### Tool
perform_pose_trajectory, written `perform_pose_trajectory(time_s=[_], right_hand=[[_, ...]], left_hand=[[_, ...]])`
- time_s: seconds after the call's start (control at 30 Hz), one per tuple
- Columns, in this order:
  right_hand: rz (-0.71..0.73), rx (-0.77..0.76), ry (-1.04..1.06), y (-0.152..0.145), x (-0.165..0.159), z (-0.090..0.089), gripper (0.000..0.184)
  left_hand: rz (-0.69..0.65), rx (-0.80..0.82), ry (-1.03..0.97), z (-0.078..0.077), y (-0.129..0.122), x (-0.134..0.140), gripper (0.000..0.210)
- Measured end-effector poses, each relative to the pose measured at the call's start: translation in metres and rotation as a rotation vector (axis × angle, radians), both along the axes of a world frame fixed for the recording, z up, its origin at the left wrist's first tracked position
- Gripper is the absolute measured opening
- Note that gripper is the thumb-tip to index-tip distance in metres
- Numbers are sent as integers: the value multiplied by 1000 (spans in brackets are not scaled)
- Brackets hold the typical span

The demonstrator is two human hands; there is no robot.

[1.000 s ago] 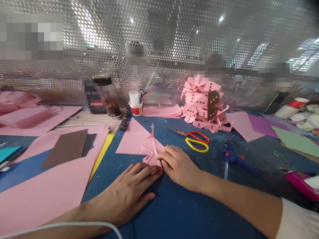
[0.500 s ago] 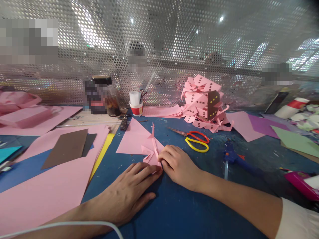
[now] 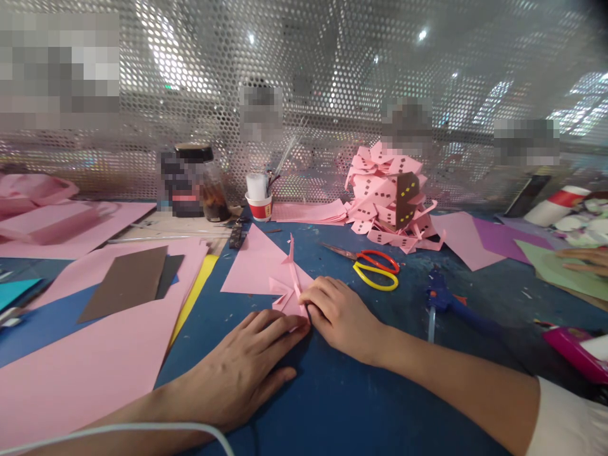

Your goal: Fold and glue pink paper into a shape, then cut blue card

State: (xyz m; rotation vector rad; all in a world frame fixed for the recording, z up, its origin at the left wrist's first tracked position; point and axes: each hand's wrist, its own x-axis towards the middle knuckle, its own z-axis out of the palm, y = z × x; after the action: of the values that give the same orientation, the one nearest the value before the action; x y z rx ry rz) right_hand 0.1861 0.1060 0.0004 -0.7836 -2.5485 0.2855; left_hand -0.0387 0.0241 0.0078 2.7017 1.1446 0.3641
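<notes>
A narrow folded pink paper strip stands partly raised on the blue table, and its near end runs under my fingers. My left hand lies with its fingers stretched out and their tips on the strip's near end, the thumb apart. My right hand has curled fingers closed on the strip's right side, close by the left fingertips. Behind the strip lies a flat pink paper piece. The strip's lowest part is hidden by my fingers.
Red-and-yellow-handled scissors and a blue glue gun lie to the right. Behind stands a pink paper model with dark squares. Pink sheets spread left. At the right edge another person's hand rests over green paper.
Another person's hand has come in at the right edge, over the green paper. My own hands and the pink strip have hardly moved.
</notes>
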Motion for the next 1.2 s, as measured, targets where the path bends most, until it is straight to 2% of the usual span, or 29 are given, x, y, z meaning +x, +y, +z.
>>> perform_pose_trajectory(time_s=[0.6, 0.87, 1.2], right_hand=[[-4, 17, 3, 0, -1, -2, 20], [-4, -2, 9, -1, 0, -1, 14], [-5, 9, 16, 0, 0, -3, 18]], left_hand=[[3, 11, -2, -2, 1, 0, 51], [-2, -2, -1, -1, 0, 0, 56], [-1, 19, -21, 0, 0, 0, 56]])
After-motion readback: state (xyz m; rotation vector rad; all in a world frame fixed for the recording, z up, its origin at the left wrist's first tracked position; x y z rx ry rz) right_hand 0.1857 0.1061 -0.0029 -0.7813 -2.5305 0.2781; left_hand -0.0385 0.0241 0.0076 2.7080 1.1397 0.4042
